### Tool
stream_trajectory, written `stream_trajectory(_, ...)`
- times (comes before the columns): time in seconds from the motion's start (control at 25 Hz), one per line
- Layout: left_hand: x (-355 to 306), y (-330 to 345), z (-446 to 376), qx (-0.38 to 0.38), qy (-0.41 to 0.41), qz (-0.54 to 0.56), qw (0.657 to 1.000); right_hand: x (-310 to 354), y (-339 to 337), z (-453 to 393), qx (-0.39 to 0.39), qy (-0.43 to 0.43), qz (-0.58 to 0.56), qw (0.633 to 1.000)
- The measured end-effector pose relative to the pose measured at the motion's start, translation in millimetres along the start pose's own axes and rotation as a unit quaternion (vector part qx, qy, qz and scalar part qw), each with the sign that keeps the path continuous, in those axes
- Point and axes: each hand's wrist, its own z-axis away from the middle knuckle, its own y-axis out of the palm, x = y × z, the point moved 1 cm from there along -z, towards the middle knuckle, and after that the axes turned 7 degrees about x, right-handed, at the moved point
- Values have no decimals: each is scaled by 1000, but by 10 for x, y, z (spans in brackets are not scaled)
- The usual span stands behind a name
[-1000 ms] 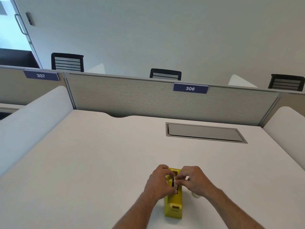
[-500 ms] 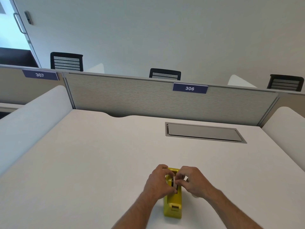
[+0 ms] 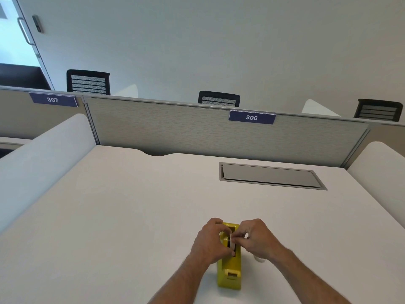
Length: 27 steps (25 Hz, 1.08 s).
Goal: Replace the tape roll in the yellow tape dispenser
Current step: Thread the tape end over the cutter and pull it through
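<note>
The yellow tape dispenser (image 3: 230,268) stands on the white desk (image 3: 131,216) near the front edge, its cutter end toward me. My left hand (image 3: 208,242) grips the dispenser's left side at the roll slot. My right hand (image 3: 256,240) pinches a pale tape roll (image 3: 231,243) sitting in the slot, fingers closed on it from the right. A whitish object (image 3: 259,259), partly hidden under my right wrist, lies on the desk beside the dispenser; I cannot tell what it is.
A grey cable hatch (image 3: 269,176) is set into the desk at the back right. A fabric partition (image 3: 175,128) with a "306" label closes the far edge. White side dividers (image 3: 43,154) flank the desk. Black chairs stand behind the partition.
Both hands stay at the dispenser's slot. My right fingers have shifted slightly on the tape roll; the dispenser has not moved.
</note>
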Motion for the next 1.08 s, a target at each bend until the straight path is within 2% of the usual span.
stream_trajectory(0.48,-8,-25,-8,3,20,-6,1000,43,125,139,-16,-42,120,992)
stream_trajectory(1.08,-19,-96,-29,12,21,-71,997,86,334,329,-46,40,-11,998)
